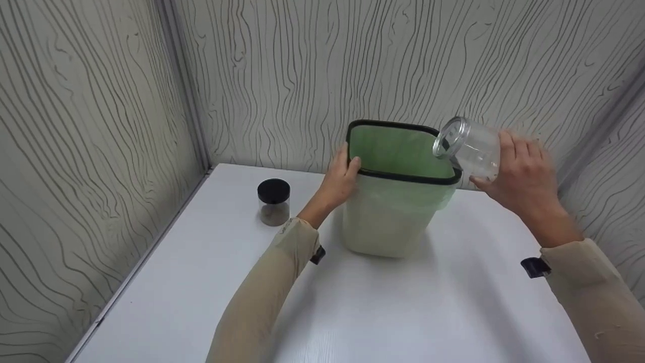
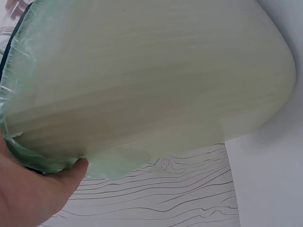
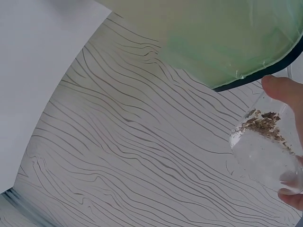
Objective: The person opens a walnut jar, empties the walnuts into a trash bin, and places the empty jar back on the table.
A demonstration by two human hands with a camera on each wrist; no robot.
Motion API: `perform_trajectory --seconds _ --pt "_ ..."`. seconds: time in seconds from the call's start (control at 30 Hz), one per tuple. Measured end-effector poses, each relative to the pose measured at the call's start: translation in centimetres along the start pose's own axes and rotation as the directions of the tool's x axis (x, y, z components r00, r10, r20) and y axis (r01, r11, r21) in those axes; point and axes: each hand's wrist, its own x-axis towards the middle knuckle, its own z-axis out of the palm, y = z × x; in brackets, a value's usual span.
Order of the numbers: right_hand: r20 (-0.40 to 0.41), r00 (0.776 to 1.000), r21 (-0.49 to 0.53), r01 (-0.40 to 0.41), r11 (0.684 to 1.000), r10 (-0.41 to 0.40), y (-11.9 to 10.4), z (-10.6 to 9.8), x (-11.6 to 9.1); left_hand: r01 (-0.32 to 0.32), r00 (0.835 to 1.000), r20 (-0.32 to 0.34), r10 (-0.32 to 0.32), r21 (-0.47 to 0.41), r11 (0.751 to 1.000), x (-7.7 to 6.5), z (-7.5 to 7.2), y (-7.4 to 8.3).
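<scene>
A pale trash bin (image 1: 378,227) with a dark rim and a green bag liner (image 1: 393,146) stands tilted on the table. My left hand (image 1: 341,180) grips the bin's left rim; its thumb (image 2: 78,172) lies over the liner's folded edge in the left wrist view. In my right hand (image 1: 526,174) is a clear plastic jar (image 1: 478,151), tipped sideways with its silvery mouth at the bin's right rim. Brown crumbs (image 3: 265,125) cling inside the jar near its base, seen in the right wrist view.
A small clear jar with a black lid (image 1: 273,191) and brownish contents stands left of the bin, near my left forearm. The white table (image 1: 191,282) meets wood-grain patterned walls (image 1: 282,75) at the back and sides.
</scene>
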Motion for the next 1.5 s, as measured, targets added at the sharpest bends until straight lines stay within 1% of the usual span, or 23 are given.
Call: perform_trajectory --seconds 0.07,0.17,0.27,0.37,0.47,0.53,0.6,0.73,0.83,0.9,0.97,1.0,1.13,1.17,1.3,1.37,1.47,1.5 --pt "0.003 1.000 0.024 -0.015 1.000 0.015 0.1 0.1 -0.3 0.000 1.000 0.001 0.000 0.002 1.000 0.0 0.0 0.0" --pt "0.008 0.998 0.067 -0.060 0.996 0.060 0.3 0.2 -0.8 -0.007 1.000 -0.002 0.007 -0.002 1.000 0.0 0.1 0.0" --pt "0.008 0.991 0.116 -0.131 0.985 0.131 0.3 0.2 -1.3 -0.011 1.000 -0.003 0.011 -0.007 1.000 0.0 0.1 0.0" --pt "0.020 0.976 0.170 -0.217 0.961 0.217 0.4 0.2 -1.8 -0.010 1.000 -0.006 0.010 -0.012 1.000 0.0 0.1 0.1" --pt "0.077 0.944 0.224 -0.331 0.917 0.322 0.4 0.2 -2.2 -0.001 1.000 -0.002 0.001 -0.006 1.000 -0.1 0.1 0.0" --pt "0.130 0.909 0.249 -0.417 0.874 0.396 0.3 0.1 -2.5 0.005 1.000 0.000 -0.005 -0.006 1.000 0.0 0.0 0.0" --pt "0.180 0.869 0.267 -0.495 0.827 0.462 0.1 0.1 -2.8 0.013 1.000 0.005 -0.013 -0.008 1.000 0.0 0.0 0.0" --pt "0.212 0.817 0.328 -0.576 0.748 0.536 0.0 0.4 -3.6 0.024 1.000 0.010 -0.024 -0.009 1.000 0.0 0.0 0.0" --pt "0.233 0.783 0.391 -0.619 0.681 0.577 0.0 0.6 -4.2 0.022 1.000 0.009 -0.022 -0.007 1.000 0.0 0.0 0.0" --pt "0.261 0.755 0.422 -0.650 0.632 0.602 -0.1 0.7 -4.5 0.018 1.000 0.007 -0.018 -0.009 1.000 0.0 0.0 0.0" --pt "0.279 0.738 0.453 -0.665 0.594 0.614 -0.1 0.8 -4.9 0.013 1.000 0.007 -0.012 -0.010 1.000 0.0 0.0 0.0" --pt "0.287 0.733 0.462 -0.670 0.581 0.617 -0.1 0.8 -5.0 0.010 1.000 0.007 -0.010 -0.010 1.000 0.0 0.0 0.0" --pt "0.297 0.732 0.497 -0.667 0.555 0.613 -0.2 1.1 -5.9 0.001 1.000 0.005 -0.001 -0.016 1.000 0.0 0.0 0.0" --pt "0.309 0.727 0.499 -0.673 0.546 0.613 -0.2 1.2 -6.1 0.001 1.000 0.004 -0.001 -0.016 1.000 0.0 -0.1 0.0" --pt "0.368 0.697 0.516 -0.704 0.488 0.616 -0.2 1.6 -7.2 0.003 1.000 0.002 -0.003 -0.018 1.000 0.0 0.0 -0.1" --pt "0.392 0.681 0.516 -0.719 0.465 0.618 -0.2 1.9 -7.8 0.008 1.000 0.001 -0.008 -0.014 1.000 0.0 0.0 -0.1" --pt "0.405 0.670 0.516 -0.729 0.450 0.622 -0.2 2.5 -8.8 0.017 1.000 0.003 -0.017 -0.014 1.000 -0.1 0.0 -0.1" --pt "0.406 0.670 0.518 -0.729 0.447 0.622 -0.2 2.7 -9.1 0.020 1.000 0.003 -0.020 -0.014 1.000 -0.1 0.0 -0.1"
